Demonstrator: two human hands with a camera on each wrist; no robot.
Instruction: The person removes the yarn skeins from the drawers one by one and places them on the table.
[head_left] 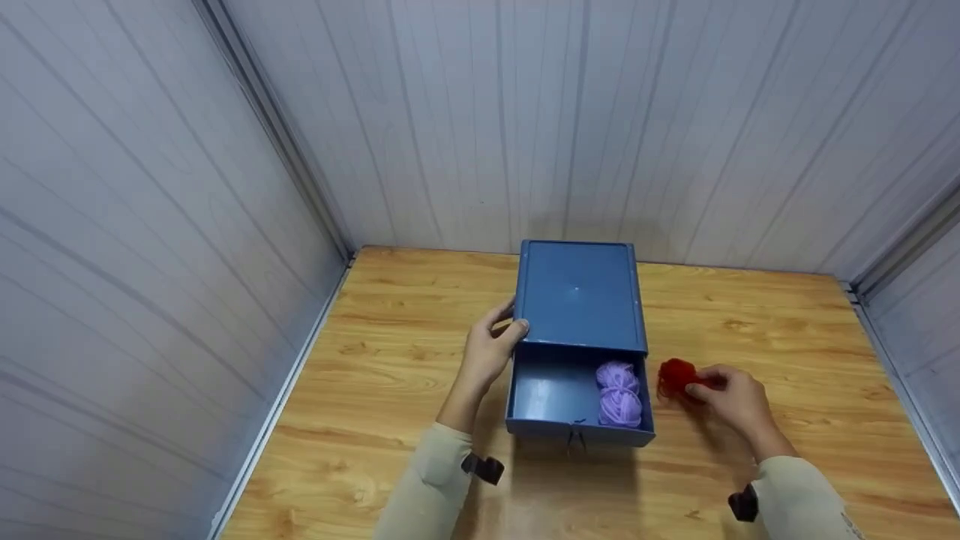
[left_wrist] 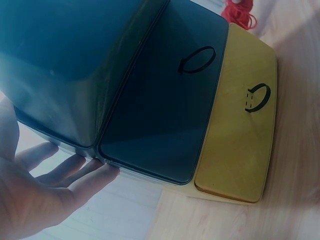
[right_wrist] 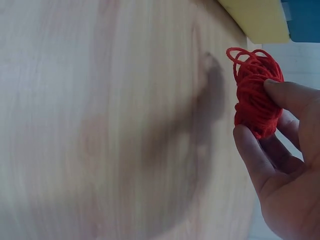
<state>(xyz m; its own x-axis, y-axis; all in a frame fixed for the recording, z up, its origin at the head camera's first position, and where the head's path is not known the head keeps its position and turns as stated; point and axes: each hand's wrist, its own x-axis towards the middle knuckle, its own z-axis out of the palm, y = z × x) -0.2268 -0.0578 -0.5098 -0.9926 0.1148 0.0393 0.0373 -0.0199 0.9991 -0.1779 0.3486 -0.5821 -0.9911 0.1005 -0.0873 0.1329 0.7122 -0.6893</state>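
A blue drawer cabinet [head_left: 581, 296] stands on the table with its top drawer [head_left: 541, 386] pulled out. Inside that drawer, at the right wall, lies a purple yarn skein [head_left: 620, 395]. My left hand [head_left: 489, 346] grips the cabinet's left side, thumb over the top edge; in the left wrist view its fingers [left_wrist: 82, 180] lie along the side wall. To the right of the drawer, my right hand [head_left: 736, 401] pinches a red yarn skein [right_wrist: 258, 95] between thumb and fingers, with loose loops sticking out at one end.
Below the pulled-out drawer are a dark blue drawer [left_wrist: 160, 100] and a yellow drawer [left_wrist: 237, 120], each closed and fitted with a black loop pull. The wooden table [head_left: 390, 322] meets a pale panelled wall [head_left: 450, 127] behind the cabinet, with more panels at both sides.
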